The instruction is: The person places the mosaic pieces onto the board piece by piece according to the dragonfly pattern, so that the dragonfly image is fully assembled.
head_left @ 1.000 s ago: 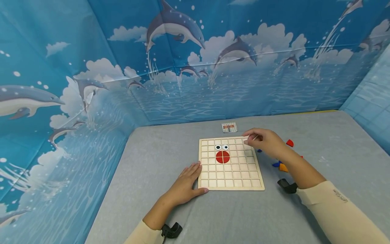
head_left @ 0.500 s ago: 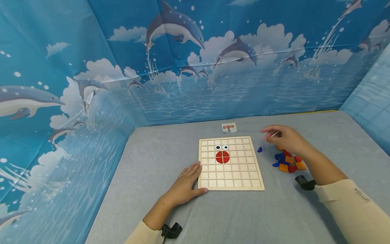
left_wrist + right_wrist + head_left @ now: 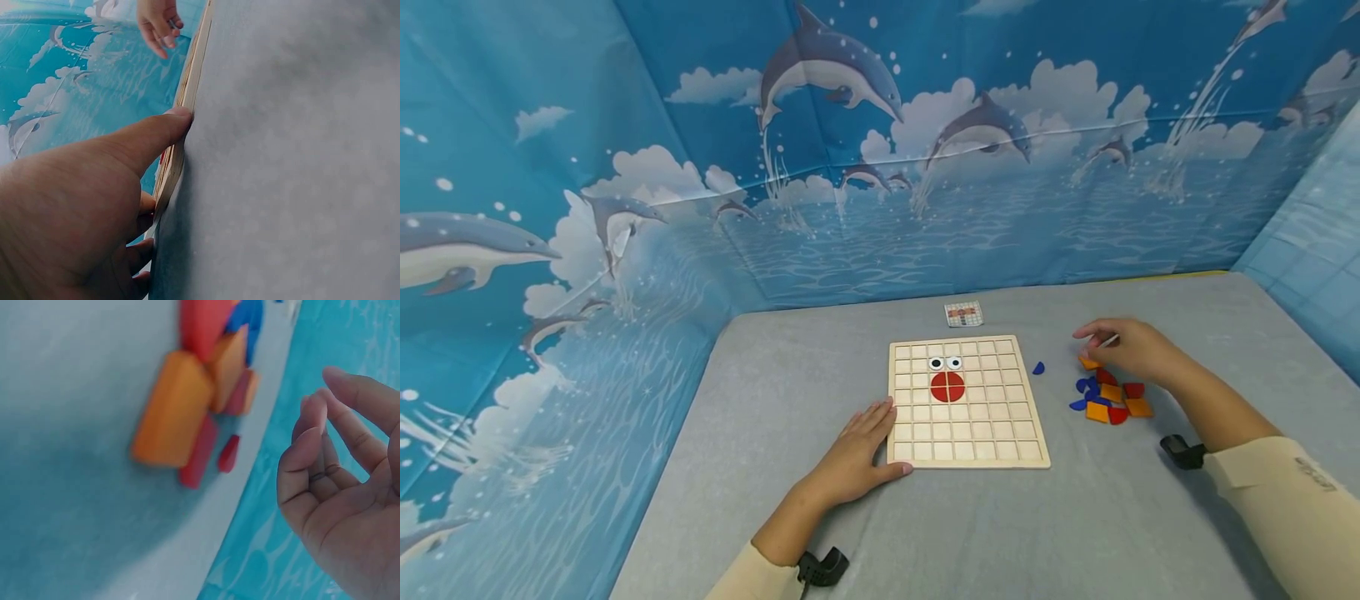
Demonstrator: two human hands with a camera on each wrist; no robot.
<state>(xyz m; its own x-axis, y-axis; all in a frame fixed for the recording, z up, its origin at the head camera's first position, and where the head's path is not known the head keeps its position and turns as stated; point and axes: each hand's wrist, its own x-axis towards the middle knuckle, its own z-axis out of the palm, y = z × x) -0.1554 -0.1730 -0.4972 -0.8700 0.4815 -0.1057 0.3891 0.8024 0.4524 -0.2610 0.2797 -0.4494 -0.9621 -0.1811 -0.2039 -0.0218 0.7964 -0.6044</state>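
A wooden grid board (image 3: 985,425) lies on the grey cloth, bearing two round eye pieces (image 3: 945,363) above a red disc of quarter pieces (image 3: 947,387). My left hand (image 3: 863,450) rests at its near-left corner, fingers along the left side, thumb on the near edge; the left wrist view shows that thumb (image 3: 165,131) against the wood. Over the far end of a pile of coloured pieces (image 3: 1111,393) hovers my right hand (image 3: 1131,346), fingers loosely bent. Nothing shows between them in the right wrist view. An orange piece (image 3: 1088,362) lies just below its fingertips.
Behind the board lies a small pattern card (image 3: 964,314). One blue piece (image 3: 1038,367) sits alone between board and pile. A dolphin-printed curtain (image 3: 880,225) hangs along the back and left of the table (image 3: 760,400).
My right hand has moved right, from above the board's far-right corner to over the pile's far end. My left hand and the board stay in place.
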